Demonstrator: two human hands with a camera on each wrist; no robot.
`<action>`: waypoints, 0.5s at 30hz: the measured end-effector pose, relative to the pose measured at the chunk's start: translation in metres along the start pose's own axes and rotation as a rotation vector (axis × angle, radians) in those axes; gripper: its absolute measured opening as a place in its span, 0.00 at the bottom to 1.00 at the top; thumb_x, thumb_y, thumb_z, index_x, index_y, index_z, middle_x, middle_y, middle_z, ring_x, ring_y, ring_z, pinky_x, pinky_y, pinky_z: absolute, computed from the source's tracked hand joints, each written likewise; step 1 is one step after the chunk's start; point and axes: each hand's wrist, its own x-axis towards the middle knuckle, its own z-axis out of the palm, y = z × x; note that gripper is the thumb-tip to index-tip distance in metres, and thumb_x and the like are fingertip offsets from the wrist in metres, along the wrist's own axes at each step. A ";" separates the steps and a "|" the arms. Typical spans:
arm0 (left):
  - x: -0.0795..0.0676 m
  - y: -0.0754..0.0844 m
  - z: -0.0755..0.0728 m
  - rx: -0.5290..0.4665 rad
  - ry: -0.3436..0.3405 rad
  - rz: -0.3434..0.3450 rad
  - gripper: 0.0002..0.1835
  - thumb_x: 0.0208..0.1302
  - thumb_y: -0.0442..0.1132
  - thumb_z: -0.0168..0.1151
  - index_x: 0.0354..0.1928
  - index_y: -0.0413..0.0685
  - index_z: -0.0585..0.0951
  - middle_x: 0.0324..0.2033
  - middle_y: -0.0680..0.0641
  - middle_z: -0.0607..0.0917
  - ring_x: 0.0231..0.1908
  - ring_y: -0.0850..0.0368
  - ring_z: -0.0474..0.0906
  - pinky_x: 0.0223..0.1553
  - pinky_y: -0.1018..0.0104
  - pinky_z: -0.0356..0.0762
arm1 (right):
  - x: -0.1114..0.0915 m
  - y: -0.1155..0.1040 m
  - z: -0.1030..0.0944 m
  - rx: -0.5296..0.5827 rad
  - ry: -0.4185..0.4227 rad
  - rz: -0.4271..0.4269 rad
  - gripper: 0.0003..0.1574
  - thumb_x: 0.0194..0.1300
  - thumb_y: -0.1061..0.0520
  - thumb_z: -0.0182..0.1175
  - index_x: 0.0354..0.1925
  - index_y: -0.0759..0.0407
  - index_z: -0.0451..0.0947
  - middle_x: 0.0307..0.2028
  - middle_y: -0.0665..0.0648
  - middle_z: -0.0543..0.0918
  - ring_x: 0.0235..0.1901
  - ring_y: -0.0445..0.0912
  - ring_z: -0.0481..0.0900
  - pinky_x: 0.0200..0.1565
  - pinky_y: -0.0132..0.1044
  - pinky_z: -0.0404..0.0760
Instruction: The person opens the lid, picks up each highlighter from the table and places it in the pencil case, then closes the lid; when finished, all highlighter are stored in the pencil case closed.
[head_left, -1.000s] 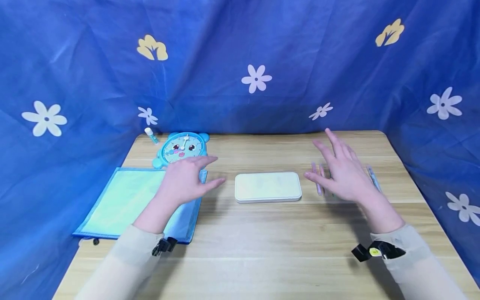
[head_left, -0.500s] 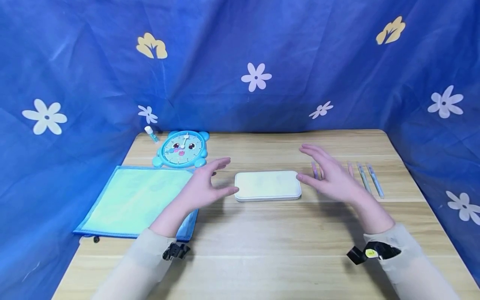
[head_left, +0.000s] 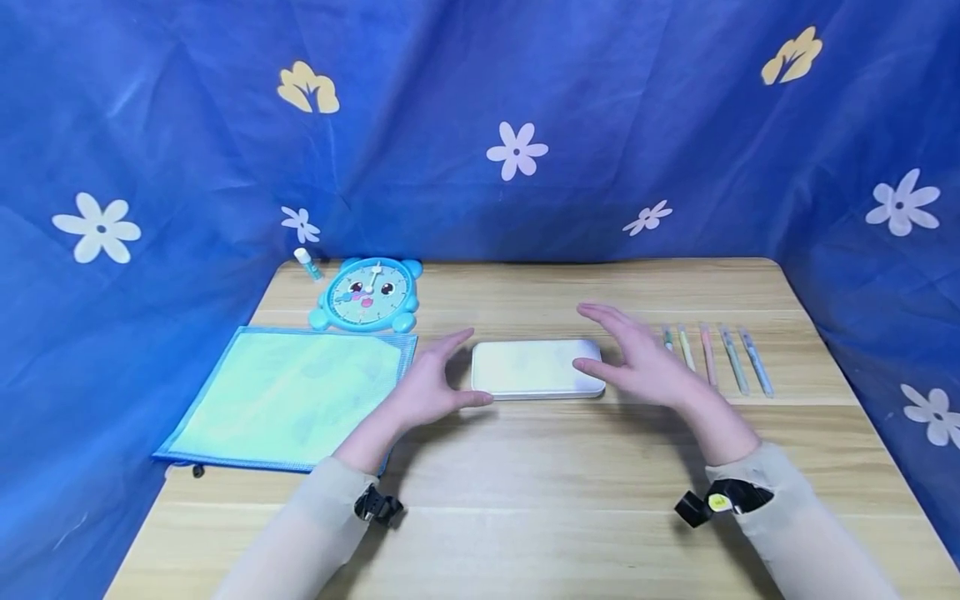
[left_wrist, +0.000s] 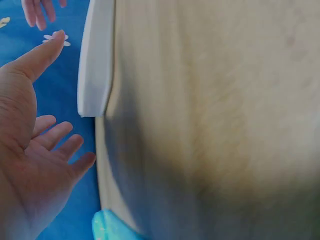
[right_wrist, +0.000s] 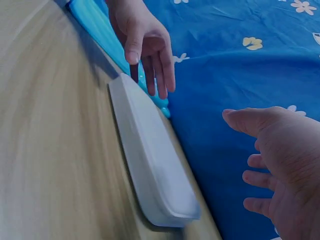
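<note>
A flat white case (head_left: 528, 369) with rounded corners lies lid up in the middle of the wooden table. At its left end hovers my left hand (head_left: 435, 387), thumb and fingers spread apart. My right hand (head_left: 637, 358) is over the right end, its thumb overlapping the lid in the head view. The right wrist view shows the case (right_wrist: 152, 150) standing apart from my right hand (right_wrist: 287, 165). Nothing is between the fingers of my left hand (left_wrist: 45, 175) in the left wrist view, where the case's side (left_wrist: 95, 65) also appears.
To the right lie several slim pens (head_left: 726, 360) in a row. A blue mesh zip pouch (head_left: 285, 396) lies on the left. Behind it are a blue toy clock (head_left: 367, 293) with a face and a small white-capped glue stick (head_left: 308, 263). Blue flowered cloth (head_left: 420, 150) hangs behind the table.
Both hands have moved inward toward the case from either side. My right hand has come away from above the pens, and my left from above the pouch. The case has stayed put.
</note>
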 end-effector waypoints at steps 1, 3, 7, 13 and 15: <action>0.000 -0.001 0.002 0.000 -0.001 -0.006 0.61 0.47 0.57 0.87 0.80 0.42 0.66 0.76 0.41 0.70 0.75 0.42 0.66 0.75 0.48 0.62 | 0.001 -0.001 0.002 -0.003 -0.012 0.002 0.51 0.72 0.38 0.69 0.81 0.54 0.62 0.79 0.57 0.65 0.78 0.56 0.61 0.74 0.68 0.56; 0.001 -0.004 0.006 0.002 -0.006 -0.013 0.62 0.47 0.56 0.88 0.80 0.40 0.66 0.76 0.40 0.70 0.75 0.43 0.65 0.76 0.48 0.61 | 0.004 -0.001 0.007 -0.009 -0.033 0.003 0.52 0.72 0.36 0.68 0.82 0.53 0.61 0.79 0.57 0.65 0.78 0.56 0.60 0.73 0.71 0.53; 0.003 -0.007 0.011 0.009 -0.023 -0.034 0.63 0.45 0.56 0.89 0.80 0.40 0.65 0.76 0.38 0.70 0.76 0.42 0.64 0.76 0.49 0.60 | 0.008 -0.002 0.017 0.001 -0.068 -0.014 0.53 0.71 0.36 0.68 0.82 0.55 0.60 0.79 0.57 0.65 0.78 0.55 0.60 0.75 0.66 0.55; 0.006 -0.009 0.016 0.065 -0.053 -0.057 0.66 0.44 0.59 0.88 0.82 0.44 0.63 0.77 0.38 0.68 0.77 0.39 0.60 0.77 0.45 0.56 | 0.014 -0.001 0.034 -0.016 -0.111 -0.059 0.53 0.71 0.38 0.69 0.81 0.61 0.62 0.78 0.60 0.65 0.77 0.56 0.61 0.76 0.55 0.59; 0.007 -0.008 0.017 0.078 -0.062 -0.063 0.66 0.43 0.60 0.88 0.82 0.45 0.63 0.77 0.39 0.68 0.77 0.39 0.59 0.77 0.42 0.55 | 0.017 -0.002 0.040 -0.038 -0.124 -0.069 0.53 0.71 0.38 0.69 0.80 0.62 0.62 0.78 0.61 0.66 0.77 0.56 0.62 0.76 0.54 0.60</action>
